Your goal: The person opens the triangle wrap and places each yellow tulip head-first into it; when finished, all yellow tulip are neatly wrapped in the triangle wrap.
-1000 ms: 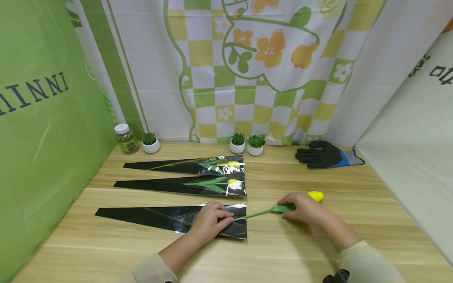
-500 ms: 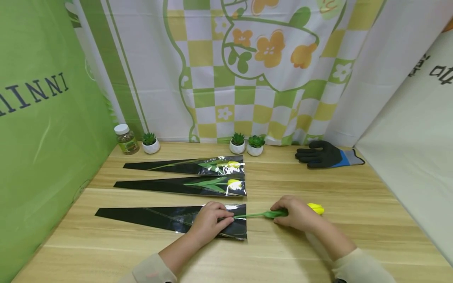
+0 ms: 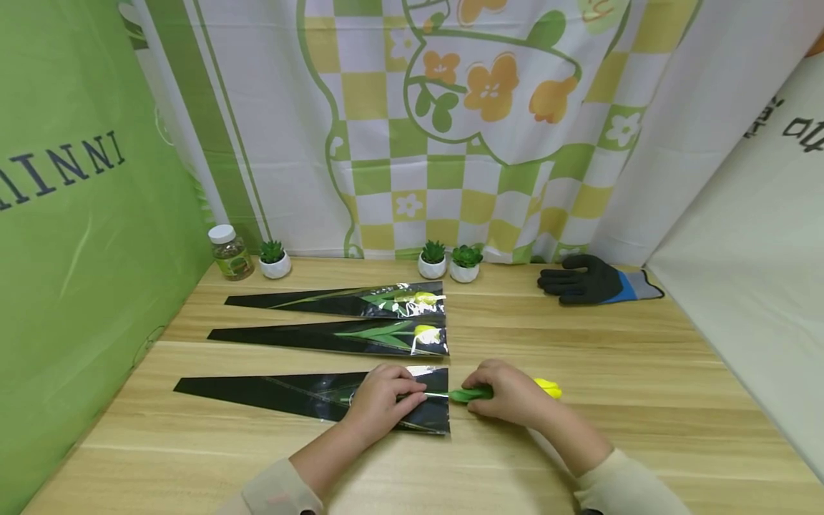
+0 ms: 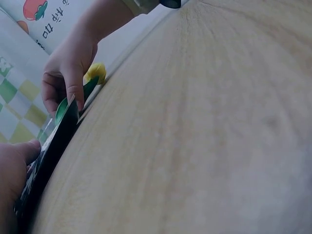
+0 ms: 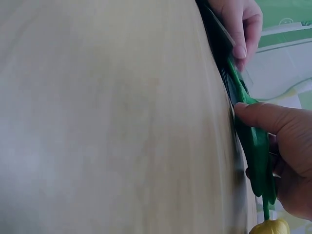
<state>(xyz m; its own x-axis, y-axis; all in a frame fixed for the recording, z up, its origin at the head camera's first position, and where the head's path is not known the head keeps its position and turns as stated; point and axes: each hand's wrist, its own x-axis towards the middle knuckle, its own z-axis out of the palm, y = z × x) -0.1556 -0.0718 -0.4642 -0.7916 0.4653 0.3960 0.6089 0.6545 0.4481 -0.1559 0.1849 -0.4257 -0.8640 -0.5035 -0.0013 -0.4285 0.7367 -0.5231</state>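
In the head view my left hand (image 3: 386, 397) lies over the nearest black tapered flower sleeve (image 3: 257, 386), thumb and fingers pinching its clear film near the wide mouth. My right hand (image 3: 508, 393) grips a yellow artificial tulip (image 3: 548, 388) by its green leaves (image 5: 256, 151), just right of that mouth. The stem runs inside the sleeve under my left hand; the bloom points right, beyond my right hand. Farther back lie two more sleeves, a middle one (image 3: 270, 337) and a far one (image 3: 257, 300), each with a yellow tulip inside.
Along the back stand a lidded jar (image 3: 230, 254), a potted succulent (image 3: 275, 261) at left and two more succulents (image 3: 432, 261) mid-table. A black-and-blue work glove (image 3: 589, 281) lies at the back right. Fabric walls enclose the wooden table (image 3: 489, 472) on three sides.
My right hand has moved left with the tulip, sliding the stem farther into the sleeve until the leaves are at its mouth. My left hand has stayed in place.
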